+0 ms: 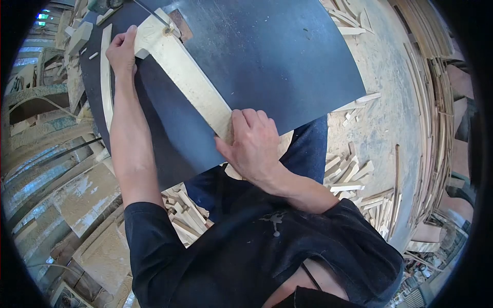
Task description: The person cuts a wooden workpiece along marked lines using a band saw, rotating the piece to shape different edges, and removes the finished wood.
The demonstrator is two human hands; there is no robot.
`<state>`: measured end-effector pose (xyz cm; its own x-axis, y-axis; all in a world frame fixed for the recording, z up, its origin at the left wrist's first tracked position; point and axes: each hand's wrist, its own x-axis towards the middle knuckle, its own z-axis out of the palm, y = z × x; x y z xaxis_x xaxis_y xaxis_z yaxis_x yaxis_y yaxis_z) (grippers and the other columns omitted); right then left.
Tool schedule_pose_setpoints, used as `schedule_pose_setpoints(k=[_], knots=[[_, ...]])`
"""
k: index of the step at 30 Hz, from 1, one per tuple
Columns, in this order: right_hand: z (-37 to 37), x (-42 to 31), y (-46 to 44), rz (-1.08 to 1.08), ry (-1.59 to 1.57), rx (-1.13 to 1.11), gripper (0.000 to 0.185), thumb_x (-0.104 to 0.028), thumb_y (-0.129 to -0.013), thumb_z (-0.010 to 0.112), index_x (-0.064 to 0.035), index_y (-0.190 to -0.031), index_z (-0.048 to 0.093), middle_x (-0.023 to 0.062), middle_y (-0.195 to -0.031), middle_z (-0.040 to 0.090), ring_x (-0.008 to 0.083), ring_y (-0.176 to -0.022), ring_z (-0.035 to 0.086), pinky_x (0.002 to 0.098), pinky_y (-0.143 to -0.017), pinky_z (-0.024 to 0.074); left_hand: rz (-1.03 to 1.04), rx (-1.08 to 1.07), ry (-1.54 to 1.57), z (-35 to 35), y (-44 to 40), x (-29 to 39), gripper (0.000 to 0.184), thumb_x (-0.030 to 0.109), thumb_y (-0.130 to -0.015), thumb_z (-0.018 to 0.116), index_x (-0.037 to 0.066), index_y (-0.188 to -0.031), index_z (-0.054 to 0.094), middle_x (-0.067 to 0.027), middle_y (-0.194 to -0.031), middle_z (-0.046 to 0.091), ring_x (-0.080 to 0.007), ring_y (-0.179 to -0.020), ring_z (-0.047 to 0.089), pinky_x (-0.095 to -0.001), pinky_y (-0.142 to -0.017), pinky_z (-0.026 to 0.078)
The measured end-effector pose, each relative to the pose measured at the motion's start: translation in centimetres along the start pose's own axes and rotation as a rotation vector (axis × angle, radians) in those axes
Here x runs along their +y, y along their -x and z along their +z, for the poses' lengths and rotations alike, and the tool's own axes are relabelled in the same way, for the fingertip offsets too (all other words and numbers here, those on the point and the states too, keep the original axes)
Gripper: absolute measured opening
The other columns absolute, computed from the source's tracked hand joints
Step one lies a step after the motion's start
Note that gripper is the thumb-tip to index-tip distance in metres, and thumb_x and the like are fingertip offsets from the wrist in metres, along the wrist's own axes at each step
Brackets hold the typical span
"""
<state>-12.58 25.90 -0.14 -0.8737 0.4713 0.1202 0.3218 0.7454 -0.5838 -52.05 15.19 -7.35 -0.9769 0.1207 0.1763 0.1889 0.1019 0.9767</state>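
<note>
Board point(190, 77) is lying flat on the dark table point(287, 66), running aslant from the far left area to the near edge. Its broad head is sitting toward the far left corner; its narrow end is reaching the near edge, about midway along.

Right hand point(251, 143) is gripping this narrow end, thumb bearing on the left side and fingers lying over the right side. Left hand point(122, 51) is resting at the left end of the head, with thumb extending upward and fingers curling; whether it is pinching the wood cannot be told, as the contact is partly hidden.

Thin bar point(151, 13) is slanting down over the head, its lower end meeting a dark spot in the wood. Brown patch point(182, 26) is showing in the table just right of the head.

Curved strip point(106, 84) is lying along the left edge, passing close to the left wrist. Pale block point(80, 38) is sitting near the far left corner, with a small peg point(93, 55) lying just beside it. Offcuts point(349, 177) are lying heaped on the floor beyond the near edge.
</note>
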Motion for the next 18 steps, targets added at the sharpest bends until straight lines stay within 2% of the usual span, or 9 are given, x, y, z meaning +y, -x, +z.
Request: schedule_pose_setpoints(k=[18], knots=[[-0.1, 1.0, -0.9, -0.046, -0.007, 0.007, 0.048, -0.025, -0.064, 0.088, -0.0015, -0.099, 0.067, 0.0105, -0.090, 0.061, 0.0297, -0.087, 0.059, 0.0419, -0.077, 0.0470, 0.029, 0.021, -0.023, 0.1, -0.4, -0.3, 0.028, 0.027, -0.084, 0.086, 0.003, -0.078, 0.074, 0.0028, -0.073, 0.064, -0.0067, -0.067, 0.052, -0.0252, -0.065, 0.043]])
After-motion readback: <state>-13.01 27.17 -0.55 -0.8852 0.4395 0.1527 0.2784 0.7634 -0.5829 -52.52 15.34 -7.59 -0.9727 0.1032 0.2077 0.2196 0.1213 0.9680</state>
